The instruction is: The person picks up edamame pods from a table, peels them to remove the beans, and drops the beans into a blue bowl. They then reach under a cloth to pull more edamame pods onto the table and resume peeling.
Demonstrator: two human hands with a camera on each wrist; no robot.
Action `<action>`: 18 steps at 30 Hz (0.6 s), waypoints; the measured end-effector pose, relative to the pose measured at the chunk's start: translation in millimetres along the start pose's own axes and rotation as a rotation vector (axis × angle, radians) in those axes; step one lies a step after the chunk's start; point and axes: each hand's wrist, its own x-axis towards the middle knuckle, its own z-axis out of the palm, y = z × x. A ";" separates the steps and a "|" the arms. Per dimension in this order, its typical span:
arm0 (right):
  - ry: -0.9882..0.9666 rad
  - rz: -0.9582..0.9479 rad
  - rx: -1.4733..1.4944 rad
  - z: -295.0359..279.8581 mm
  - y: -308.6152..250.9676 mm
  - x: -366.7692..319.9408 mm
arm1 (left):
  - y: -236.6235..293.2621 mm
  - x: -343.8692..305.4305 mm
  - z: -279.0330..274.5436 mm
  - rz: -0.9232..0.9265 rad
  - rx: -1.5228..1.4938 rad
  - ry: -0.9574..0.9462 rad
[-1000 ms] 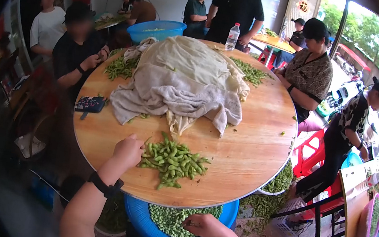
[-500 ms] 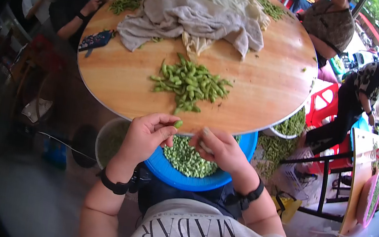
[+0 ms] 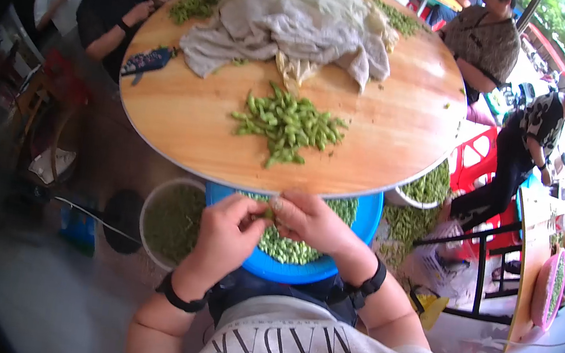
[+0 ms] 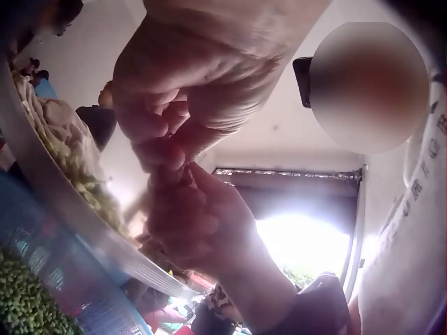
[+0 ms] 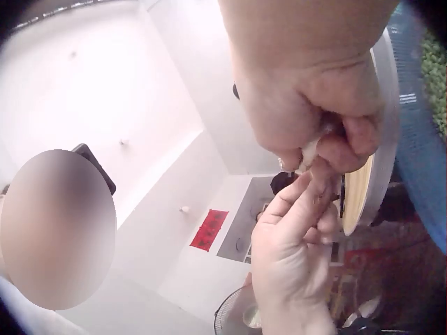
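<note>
In the head view the left hand [image 3: 228,232] pinches a green pod [image 3: 269,214] between thumb and fingers. The right hand [image 3: 313,224] meets it there, its thumb and fingers on the pod's other end. Both hands are over a blue basin [image 3: 368,222] of shelled green beans [image 3: 293,250], at the table's near edge. A pile of green pods [image 3: 289,124] lies on the round wooden table [image 3: 183,122]. In the right wrist view the right hand [image 5: 314,105] has curled fingers around something pale; the pod is mostly hidden by fingers.
Cloths [image 3: 279,28] cover a mound at the table's far side, with a dark patterned case [image 3: 147,61] to the left. A bucket [image 3: 171,223] stands left of the basin, and a white tub of pods [image 3: 429,187] to its right. Several people are around.
The view has tilted down. From beside the pod pile, the left hand has come back over the basin with a pod; the right hand has risen and moved left to meet it.
</note>
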 end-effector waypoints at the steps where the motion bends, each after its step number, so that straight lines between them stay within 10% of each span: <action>1: 0.021 0.005 -0.009 0.6 3.1 0.1 | -2.9 -1.0 2.0 0.044 0.016 0.024; 9: 0.172 -0.101 -0.213 7.9 0.1 -5.6 | -15.1 -5.5 17.3 0.255 0.111 0.150; 18: 0.150 -0.065 -0.155 7.7 7.2 -11.1 | -22.3 -21.8 22.7 -0.233 -0.415 0.039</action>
